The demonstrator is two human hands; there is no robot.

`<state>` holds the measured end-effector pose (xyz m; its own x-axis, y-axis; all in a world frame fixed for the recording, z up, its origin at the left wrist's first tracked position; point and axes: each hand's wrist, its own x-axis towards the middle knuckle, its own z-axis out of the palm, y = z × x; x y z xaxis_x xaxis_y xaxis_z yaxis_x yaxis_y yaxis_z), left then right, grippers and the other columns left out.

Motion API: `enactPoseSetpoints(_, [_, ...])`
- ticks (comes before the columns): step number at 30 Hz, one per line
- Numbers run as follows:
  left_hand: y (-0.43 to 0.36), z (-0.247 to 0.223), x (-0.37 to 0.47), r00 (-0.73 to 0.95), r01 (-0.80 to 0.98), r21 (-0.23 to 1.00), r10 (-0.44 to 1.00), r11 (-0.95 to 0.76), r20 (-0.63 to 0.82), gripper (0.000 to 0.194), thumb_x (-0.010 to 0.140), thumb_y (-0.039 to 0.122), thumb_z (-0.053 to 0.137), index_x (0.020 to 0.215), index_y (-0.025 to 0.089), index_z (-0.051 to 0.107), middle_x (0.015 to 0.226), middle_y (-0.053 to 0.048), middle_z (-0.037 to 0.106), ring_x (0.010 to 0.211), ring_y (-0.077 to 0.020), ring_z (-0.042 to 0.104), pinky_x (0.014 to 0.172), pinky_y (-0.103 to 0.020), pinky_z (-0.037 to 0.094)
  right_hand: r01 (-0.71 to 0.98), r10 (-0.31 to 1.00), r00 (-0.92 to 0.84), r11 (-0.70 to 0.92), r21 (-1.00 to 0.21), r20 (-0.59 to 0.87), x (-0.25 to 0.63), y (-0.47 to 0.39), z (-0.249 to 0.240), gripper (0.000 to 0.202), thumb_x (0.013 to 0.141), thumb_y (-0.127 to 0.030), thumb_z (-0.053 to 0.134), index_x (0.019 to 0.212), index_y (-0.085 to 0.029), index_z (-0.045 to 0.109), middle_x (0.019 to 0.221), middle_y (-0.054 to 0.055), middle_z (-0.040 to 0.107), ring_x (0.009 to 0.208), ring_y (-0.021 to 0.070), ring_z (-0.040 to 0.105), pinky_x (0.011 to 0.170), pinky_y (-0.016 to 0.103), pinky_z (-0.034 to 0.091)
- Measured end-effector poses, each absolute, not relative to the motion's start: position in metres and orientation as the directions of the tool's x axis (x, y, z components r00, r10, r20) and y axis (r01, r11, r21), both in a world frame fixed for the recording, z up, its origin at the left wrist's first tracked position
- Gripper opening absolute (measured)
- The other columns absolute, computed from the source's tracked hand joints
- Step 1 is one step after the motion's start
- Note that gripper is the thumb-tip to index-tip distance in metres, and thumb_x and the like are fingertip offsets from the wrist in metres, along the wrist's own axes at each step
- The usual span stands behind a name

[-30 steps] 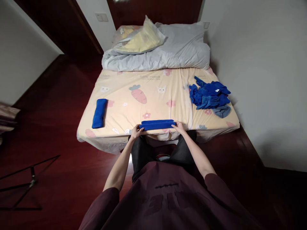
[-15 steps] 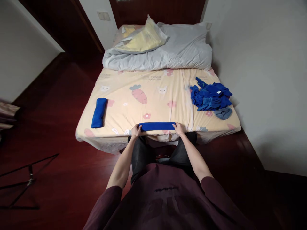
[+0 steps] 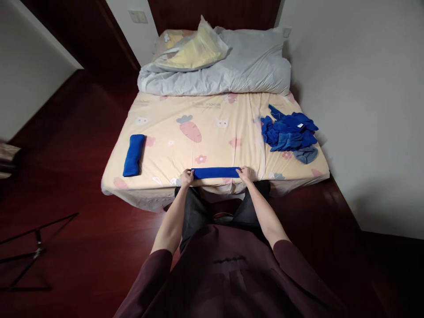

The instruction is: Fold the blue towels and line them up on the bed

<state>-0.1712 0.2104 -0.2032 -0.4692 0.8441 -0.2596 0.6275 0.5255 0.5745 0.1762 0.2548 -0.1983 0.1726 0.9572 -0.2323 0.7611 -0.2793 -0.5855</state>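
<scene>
A blue cloth (image 3: 216,172), folded into a long narrow strip, stretches straight between my two hands at the front edge of the bed. My left hand (image 3: 187,177) pinches its left end, and my right hand (image 3: 244,173) pinches the right end. To the left lies a folded blue cloth bundle (image 3: 134,155), apart from my hands. A crumpled heap of blue cloths (image 3: 289,131) sits on the right side of the bed, with a small white tag showing on it. A greyer blue cloth (image 3: 306,154) pokes out at the heap's near edge.
The bed's patterned sheet (image 3: 165,141) spreads under the cloths. A grey quilt (image 3: 255,62) and a yellow-and-white pillow (image 3: 195,53) lie at the far end. A wall (image 3: 364,110) runs along the right. Black stand legs (image 3: 38,247) rest on the floor at left.
The view has shifted slightly, so everything sits a little further left and higher. Both hands still grip the ends of the blue strip, which looks much the same.
</scene>
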Motion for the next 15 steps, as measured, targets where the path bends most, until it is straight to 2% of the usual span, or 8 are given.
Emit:
enactPoseSetpoints(4, [0.208,-0.204,-0.169,-0.467,0.612,0.610,0.852,0.504,-0.236,0.023,0.096,0.038,0.058,0.107,0.020,0.068,0.102,-0.015,0.078,0.113,-0.0301,0.071,0.100,-0.039,0.049,0.764,0.951,0.231,-0.308,-0.567,-0.205,0.178,0.251,-0.194,0.021,0.085,-0.031,0.076,0.101,-0.021,0.068,0.102,0.009,0.075,0.102,0.0242,0.069,0.090,0.032,0.052])
enactPoseSetpoints(8, [0.191,-0.205,-0.175,-0.528,0.501,0.705,0.823,0.502,-0.210,0.022,0.093,0.034,0.060,0.109,0.020,0.065,0.107,-0.013,0.077,0.107,-0.0250,0.072,0.098,-0.036,0.053,0.793,0.984,0.144,-0.176,-0.584,-0.102,0.183,0.244,-0.192,0.023,0.086,-0.026,0.073,0.107,-0.021,0.064,0.111,0.011,0.068,0.101,0.0237,0.066,0.089,0.033,0.053])
enactPoseSetpoints(10, [0.172,-0.207,-0.178,-0.577,0.389,0.742,0.773,0.545,-0.265,0.023,0.091,0.032,0.060,0.110,0.018,0.064,0.109,-0.013,0.076,0.107,-0.0247,0.073,0.095,-0.036,0.055,0.813,0.994,0.089,-0.108,-0.571,-0.062,0.184,0.241,-0.191,0.017,0.089,-0.025,0.069,0.105,-0.021,0.065,0.116,0.011,0.065,0.100,0.0225,0.065,0.090,0.033,0.052])
enactPoseSetpoints(12, [0.148,-0.208,-0.172,-0.561,0.261,0.764,0.737,0.590,-0.377,0.023,0.092,0.035,0.061,0.106,0.017,0.065,0.102,-0.014,0.076,0.101,-0.0257,0.074,0.090,-0.037,0.059,0.839,0.997,0.054,-0.076,-0.539,-0.057,0.181,0.238,-0.188,0.015,0.092,-0.023,0.063,0.106,-0.021,0.066,0.118,0.011,0.064,0.098,0.0225,0.064,0.090,0.035,0.051])
enactPoseSetpoints(15, [0.119,-0.209,-0.147,-0.329,-0.059,0.795,0.741,0.603,-0.586,0.026,0.092,0.041,0.065,0.098,0.016,0.066,0.097,-0.016,0.077,0.094,-0.0259,0.076,0.086,-0.039,0.063,0.883,0.999,-0.036,0.031,-0.469,-0.002,0.171,0.234,-0.180,0.023,0.096,-0.016,0.054,0.112,-0.020,0.069,0.123,0.014,0.063,0.106,0.0264,0.061,0.096,0.040,0.048])
